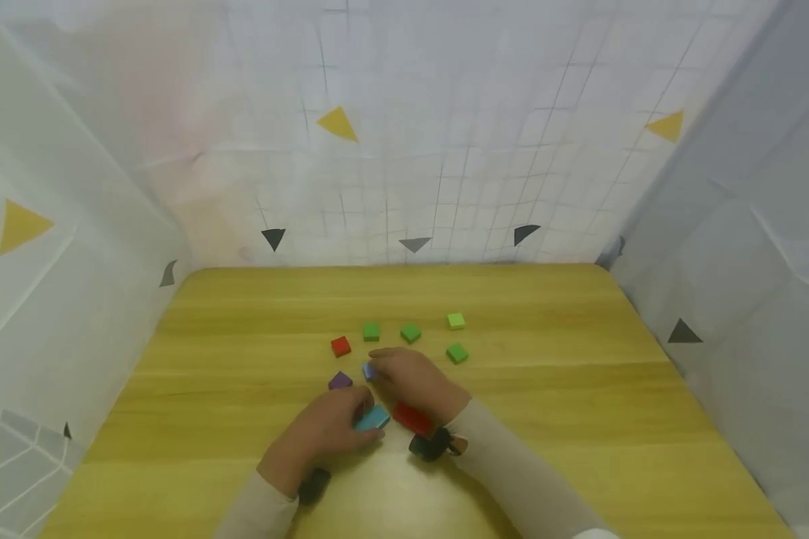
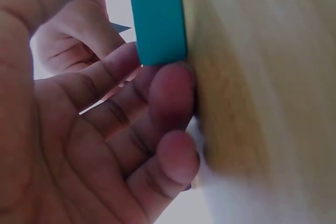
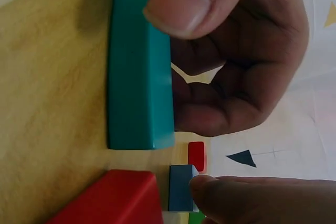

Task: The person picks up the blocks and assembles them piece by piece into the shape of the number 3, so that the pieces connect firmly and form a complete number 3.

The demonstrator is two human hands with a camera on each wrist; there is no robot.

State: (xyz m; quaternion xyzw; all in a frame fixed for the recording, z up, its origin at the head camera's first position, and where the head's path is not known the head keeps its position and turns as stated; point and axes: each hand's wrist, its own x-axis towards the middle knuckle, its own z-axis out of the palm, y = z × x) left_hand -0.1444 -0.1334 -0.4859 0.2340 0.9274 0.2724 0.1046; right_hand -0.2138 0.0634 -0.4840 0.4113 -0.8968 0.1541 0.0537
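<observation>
My left hand point(image 1: 330, 423) holds a long teal block point(image 1: 372, 418) low on the table, its thumb on the near side. In the right wrist view the thumb lies against an edge of this teal block point(image 3: 134, 72), and the other fingers are curled behind it. Farther forward, my right hand point(image 1: 418, 378) is at a small blue block point(image 1: 368, 371), which it partly covers. A right fingertip touches that blue block point(image 3: 181, 187) in the right wrist view. Beneath the right wrist lies a long red block point(image 1: 413, 419). A purple block point(image 1: 340, 380) sits just beyond the left hand.
A small red block point(image 1: 340, 346) and green blocks point(image 1: 371, 332), point(image 1: 410, 333), point(image 1: 457, 352) lie beyond the hands. A lighter green block point(image 1: 455, 321) is behind them. White sheeting point(image 1: 404, 172) with triangles surrounds the wooden table point(image 1: 546, 419) at the back and sides.
</observation>
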